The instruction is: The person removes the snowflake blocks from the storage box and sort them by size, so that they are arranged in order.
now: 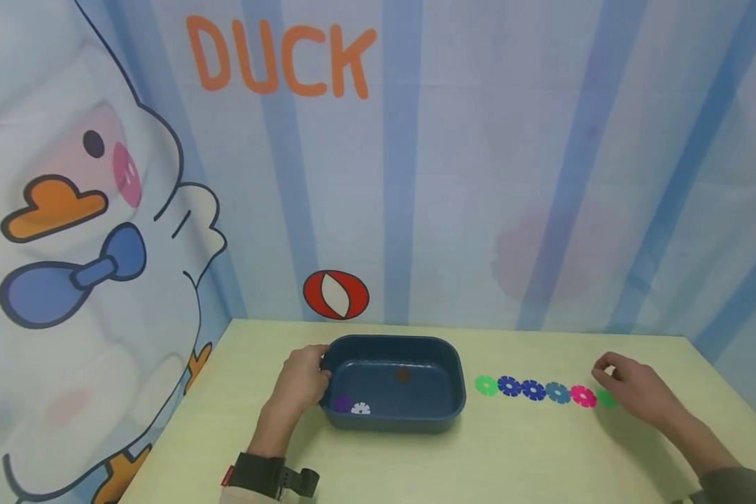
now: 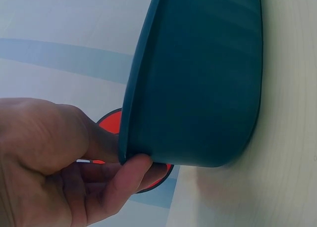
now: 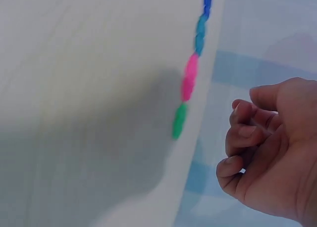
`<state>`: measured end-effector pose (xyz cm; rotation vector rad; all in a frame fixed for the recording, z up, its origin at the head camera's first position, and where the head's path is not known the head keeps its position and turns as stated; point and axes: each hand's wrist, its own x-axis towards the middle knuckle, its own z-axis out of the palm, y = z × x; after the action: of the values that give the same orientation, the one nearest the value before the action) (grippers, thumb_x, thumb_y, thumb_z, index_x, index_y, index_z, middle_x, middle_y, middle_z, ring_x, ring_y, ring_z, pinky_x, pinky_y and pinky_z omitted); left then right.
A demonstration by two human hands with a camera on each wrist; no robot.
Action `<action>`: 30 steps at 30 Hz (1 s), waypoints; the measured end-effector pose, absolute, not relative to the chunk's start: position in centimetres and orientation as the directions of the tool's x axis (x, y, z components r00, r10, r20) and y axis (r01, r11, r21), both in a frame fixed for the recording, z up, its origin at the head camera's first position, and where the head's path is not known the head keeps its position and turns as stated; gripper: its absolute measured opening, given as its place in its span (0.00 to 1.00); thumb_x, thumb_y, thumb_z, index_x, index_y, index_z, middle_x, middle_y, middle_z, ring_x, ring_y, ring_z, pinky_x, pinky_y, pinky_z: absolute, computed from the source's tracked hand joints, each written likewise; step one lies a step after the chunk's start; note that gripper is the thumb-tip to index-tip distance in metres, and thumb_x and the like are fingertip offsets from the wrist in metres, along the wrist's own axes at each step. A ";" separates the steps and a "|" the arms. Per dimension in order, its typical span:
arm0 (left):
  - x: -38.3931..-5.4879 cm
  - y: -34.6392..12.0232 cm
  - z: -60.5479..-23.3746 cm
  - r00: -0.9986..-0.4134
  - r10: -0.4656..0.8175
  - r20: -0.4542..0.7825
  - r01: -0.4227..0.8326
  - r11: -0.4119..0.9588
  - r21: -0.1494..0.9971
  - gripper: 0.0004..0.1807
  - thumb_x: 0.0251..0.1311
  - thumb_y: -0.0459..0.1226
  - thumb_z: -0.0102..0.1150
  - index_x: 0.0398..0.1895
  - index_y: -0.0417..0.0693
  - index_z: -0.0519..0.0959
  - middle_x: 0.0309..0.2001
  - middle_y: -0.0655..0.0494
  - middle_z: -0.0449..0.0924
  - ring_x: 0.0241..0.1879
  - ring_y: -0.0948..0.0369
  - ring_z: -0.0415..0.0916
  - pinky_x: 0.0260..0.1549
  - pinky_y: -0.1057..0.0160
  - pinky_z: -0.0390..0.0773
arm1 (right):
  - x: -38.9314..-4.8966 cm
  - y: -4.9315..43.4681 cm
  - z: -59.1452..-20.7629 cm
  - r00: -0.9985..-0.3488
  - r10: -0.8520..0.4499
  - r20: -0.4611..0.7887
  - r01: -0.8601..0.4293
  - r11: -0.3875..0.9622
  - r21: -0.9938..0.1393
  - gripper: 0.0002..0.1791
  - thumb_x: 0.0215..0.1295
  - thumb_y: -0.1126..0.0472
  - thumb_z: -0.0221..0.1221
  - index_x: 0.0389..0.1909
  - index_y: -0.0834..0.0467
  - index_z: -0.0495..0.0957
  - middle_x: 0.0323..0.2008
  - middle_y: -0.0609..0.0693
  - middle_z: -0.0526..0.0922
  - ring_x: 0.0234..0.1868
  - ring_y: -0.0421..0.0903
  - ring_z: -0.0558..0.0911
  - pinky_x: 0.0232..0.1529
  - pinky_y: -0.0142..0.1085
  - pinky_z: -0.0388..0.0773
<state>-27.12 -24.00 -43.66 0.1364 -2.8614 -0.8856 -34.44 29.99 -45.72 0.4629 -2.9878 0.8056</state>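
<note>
My left hand (image 1: 300,378) grips the left end of a dark blue plastic basin (image 1: 393,424), thumb and fingers at its rim in the left wrist view. Inside the basin lie a purple notched disc (image 1: 342,403), a white one (image 1: 361,408) and a brown one (image 1: 402,374). To its right, several snowflake-shaped plastic discs form a row: green (image 1: 486,385), dark blue (image 1: 509,386), lighter blue (image 1: 558,393), pink (image 1: 583,396) and another green disc (image 3: 180,120) at the right end. Above that end hovers my right hand (image 1: 639,390), fingers loosely curled and holding nothing.
The pale yellow table (image 1: 516,462) ends at a striped fabric backdrop (image 1: 460,175) behind the basin and the row. A printed duck (image 1: 94,294) covers the hanging on the left. Dark bands (image 1: 260,474) sit on the wrists.
</note>
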 end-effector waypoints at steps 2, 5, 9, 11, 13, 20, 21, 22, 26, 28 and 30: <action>-27.1 -24.1 -43.6 -0.985 -0.128 0.112 -0.043 0.822 0.568 0.24 0.66 0.24 0.63 0.66 0.29 0.78 0.58 0.34 0.85 0.59 0.42 0.84 0.57 0.42 0.85 | -34.1 28.6 -45.0 -0.946 -0.301 0.120 -0.318 0.788 -0.526 0.17 0.84 0.57 0.51 0.54 0.67 0.79 0.22 0.48 0.73 0.21 0.41 0.68 0.22 0.36 0.66; -27.0 -24.1 -43.6 -0.986 -0.128 0.108 -0.044 0.823 0.566 0.24 0.67 0.24 0.62 0.66 0.30 0.78 0.59 0.34 0.85 0.60 0.42 0.84 0.57 0.42 0.85 | -33.7 26.4 -44.0 -0.932 -0.333 0.140 -0.350 0.735 -0.580 0.17 0.85 0.55 0.51 0.56 0.66 0.79 0.22 0.48 0.72 0.20 0.40 0.67 0.22 0.36 0.67; -26.9 -24.2 -43.5 -0.985 -0.127 0.113 -0.043 0.826 0.561 0.24 0.66 0.24 0.63 0.66 0.30 0.78 0.58 0.34 0.85 0.59 0.42 0.84 0.57 0.42 0.85 | -33.4 23.3 -43.1 -0.911 -0.382 0.154 -0.388 0.671 -0.632 0.16 0.84 0.55 0.52 0.56 0.63 0.79 0.21 0.47 0.73 0.19 0.40 0.68 0.22 0.36 0.69; -27.0 -24.2 -43.5 -0.985 -0.127 0.118 -0.040 0.827 0.560 0.24 0.66 0.24 0.63 0.66 0.30 0.78 0.58 0.34 0.85 0.59 0.42 0.84 0.57 0.42 0.84 | -33.3 21.9 -42.8 -0.899 -0.406 0.162 -0.408 0.647 -0.644 0.15 0.84 0.54 0.52 0.55 0.62 0.79 0.21 0.47 0.74 0.19 0.40 0.69 0.23 0.36 0.70; -27.0 -24.2 -43.6 -0.985 -0.126 0.118 -0.039 0.826 0.562 0.24 0.67 0.24 0.63 0.66 0.30 0.78 0.58 0.34 0.85 0.59 0.41 0.84 0.58 0.42 0.84 | -33.2 20.7 -42.7 -0.888 -0.427 0.169 -0.427 0.632 -0.647 0.15 0.84 0.54 0.52 0.55 0.60 0.79 0.21 0.47 0.75 0.20 0.41 0.71 0.24 0.36 0.71; -27.2 -24.1 -44.0 -0.987 -0.131 0.095 -0.055 0.825 0.562 0.24 0.67 0.24 0.63 0.66 0.30 0.78 0.58 0.35 0.85 0.60 0.42 0.83 0.58 0.42 0.84 | -33.2 17.4 -42.7 -0.859 -0.473 0.193 -0.474 0.594 -0.650 0.12 0.83 0.53 0.54 0.53 0.57 0.79 0.21 0.45 0.75 0.23 0.41 0.75 0.26 0.36 0.74; -27.2 -24.1 -44.1 -0.987 -0.133 0.095 -0.056 0.824 0.564 0.24 0.67 0.24 0.63 0.66 0.30 0.78 0.58 0.35 0.85 0.60 0.42 0.84 0.58 0.42 0.84 | -33.3 17.0 -42.7 -0.855 -0.478 0.199 -0.481 0.590 -0.649 0.12 0.83 0.53 0.55 0.53 0.57 0.79 0.21 0.44 0.75 0.23 0.40 0.75 0.26 0.36 0.74; -27.2 -24.1 -44.1 -0.986 -0.134 0.096 -0.057 0.823 0.565 0.24 0.66 0.24 0.63 0.66 0.30 0.78 0.58 0.35 0.85 0.59 0.42 0.84 0.58 0.42 0.84 | -33.3 16.6 -42.7 -0.854 -0.479 0.201 -0.482 0.587 -0.650 0.11 0.83 0.53 0.55 0.52 0.56 0.79 0.21 0.44 0.75 0.22 0.40 0.75 0.26 0.36 0.74; -27.2 -24.1 -44.0 -0.986 -0.135 0.102 -0.055 0.825 0.563 0.24 0.66 0.24 0.63 0.66 0.30 0.79 0.58 0.35 0.85 0.59 0.43 0.84 0.58 0.43 0.84 | -33.5 15.3 -42.6 -0.845 -0.490 0.212 -0.499 0.584 -0.640 0.12 0.81 0.52 0.57 0.52 0.56 0.80 0.19 0.44 0.71 0.18 0.40 0.70 0.24 0.36 0.71; -27.3 -24.1 -44.0 -0.985 -0.135 0.105 -0.054 0.825 0.562 0.24 0.66 0.24 0.63 0.66 0.30 0.79 0.58 0.35 0.85 0.59 0.43 0.84 0.58 0.42 0.84 | -33.6 14.7 -42.5 -0.846 -0.490 0.210 -0.498 0.587 -0.639 0.12 0.80 0.51 0.58 0.51 0.55 0.80 0.19 0.44 0.71 0.18 0.40 0.69 0.24 0.36 0.71; -27.3 -24.0 -43.9 -0.985 -0.136 0.105 -0.055 0.827 0.560 0.24 0.66 0.24 0.63 0.66 0.30 0.78 0.58 0.35 0.85 0.59 0.42 0.84 0.59 0.43 0.84 | -33.6 14.2 -42.4 -0.845 -0.492 0.207 -0.499 0.588 -0.637 0.12 0.80 0.52 0.59 0.51 0.55 0.80 0.19 0.45 0.72 0.18 0.41 0.70 0.24 0.36 0.72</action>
<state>-27.30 -24.04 -43.90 0.1505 -2.8677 -0.8721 -33.64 14.16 -42.43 0.8710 -2.7914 1.1238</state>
